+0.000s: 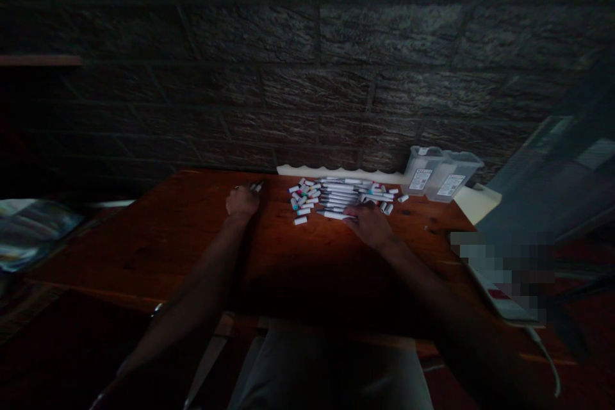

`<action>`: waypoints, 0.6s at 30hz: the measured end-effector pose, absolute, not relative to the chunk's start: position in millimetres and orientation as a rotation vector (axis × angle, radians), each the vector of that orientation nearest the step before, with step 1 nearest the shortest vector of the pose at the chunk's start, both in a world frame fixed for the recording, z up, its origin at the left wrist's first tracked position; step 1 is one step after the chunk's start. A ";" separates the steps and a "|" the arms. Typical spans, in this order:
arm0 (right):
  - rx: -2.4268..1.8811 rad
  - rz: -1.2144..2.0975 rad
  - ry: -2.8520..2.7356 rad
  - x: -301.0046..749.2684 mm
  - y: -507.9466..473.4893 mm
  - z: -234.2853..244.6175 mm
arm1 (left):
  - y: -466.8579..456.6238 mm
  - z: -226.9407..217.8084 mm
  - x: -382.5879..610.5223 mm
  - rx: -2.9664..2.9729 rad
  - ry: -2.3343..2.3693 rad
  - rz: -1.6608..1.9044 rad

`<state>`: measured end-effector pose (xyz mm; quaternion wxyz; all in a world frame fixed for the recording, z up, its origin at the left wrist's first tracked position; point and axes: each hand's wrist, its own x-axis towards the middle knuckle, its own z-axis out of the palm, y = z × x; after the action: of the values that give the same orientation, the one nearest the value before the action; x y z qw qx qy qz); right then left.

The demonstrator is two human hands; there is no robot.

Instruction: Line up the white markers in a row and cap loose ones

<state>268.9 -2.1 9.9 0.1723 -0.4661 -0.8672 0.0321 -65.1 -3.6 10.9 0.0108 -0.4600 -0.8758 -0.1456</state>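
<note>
**One marker out, heap still loose**

Left hand [243,202] is fisted round a marker [257,187] at centre frame. Its tip pokes up-right, long axis diagonal. Right hand [369,224] sits at the pile of markers [339,195], which mostly lie left-right; can't tell its grip. Looks early: nearly all are loose on the table [168,237], with clear boxes [439,173] to the right.

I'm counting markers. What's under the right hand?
The right hand covers the near edge of the marker pile; one marker pokes out leftward. Anything beneath the palm is hidden.
</note>
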 end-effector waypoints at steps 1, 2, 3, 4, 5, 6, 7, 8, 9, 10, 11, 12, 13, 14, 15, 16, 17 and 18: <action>-1.321 0.096 -2.462 269.1 -2.0 10.3 | -3.6 10.7 -64.8 -1.428 -2.736 -0.461; -1.321 0.108 -2.465 269.3 -1.8 10.7 | -3.6 10.5 -64.3 -1.417 -2.727 -0.471; -1.325 0.127 -2.470 269.5 -1.6 10.9 | -3.7 10.3 -63.4 -1.404 -2.703 -0.489; -1.331 0.148 -2.472 269.5 -1.5 11.1 | -3.7 10.1 -61.9 -1.396 -2.657 -0.518; -1.339 0.168 -2.468 269.4 -1.5 11.2 | -3.9 10.0 -59.4 -1.404 -2.590 -0.560; -1.349 0.182 -2.459 269.2 -1.6 11.2 | -4.0 10.1 -55.7 -1.437 -2.502 -0.617; -1.356 0.189 -2.444 268.7 -1.9 11.1 | -4.2 10.2 -50.7 -1.501 -2.397 -0.684; -1.360 0.195 -2.428 268.1 -2.3 11.0 | -4.5 10.3 -44.0 -1.596 -2.281 -0.758; -1.359 0.200 -2.410 267.5 -2.6 10.8 | -5.0 10.4 -35.9 -1.720 -2.151 -0.828; -1.348 0.205 -2.397 266.8 -2.7 10.4 | -5.5 10.5 -26.3 -1.864 -2.012 -0.883; -1.326 0.210 -2.385 266.2 -2.4 10.0 | -6.3 10.4 -15.8 -2.003 -1.881 -0.922; -1.294 0.216 -2.369 265.6 -1.8 9.3 | -7.2 10.1 -4.6 -2.134 -1.747 -0.946; -1.252 0.223 -2.347 265.3 -1.0 8.6 | -8.2 9.7 6.5 -2.247 -1.603 -0.960; -1.205 0.233 -2.317 265.0 0.1 7.9 | -9.3 9.2 16.9 -2.350 -1.454 -0.958; -1.156 0.243 -2.282 264.9 1.1 7.3 | -10.4 8.6 26.1 -2.420 -1.328 -0.956; -1.109 0.252 -2.245 264.7 1.9 7.0 | -11.3 7.9 33.5 -2.490 -1.218 -0.932; -1.066 0.259 -2.212 264.5 2.3 7.0 | -12.1 7.2 39.1 -2.530 -1.142 -0.916; -1.028 0.261 -2.191 264.2 2.1 7.4 | -12.6 6.5 42.6 -2.544 -1.097 -0.905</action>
<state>264.2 2.1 7.4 0.3466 -0.3961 -0.8443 0.1007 42.6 -12.6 6.5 0.1131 -0.8672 -0.3741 -0.3085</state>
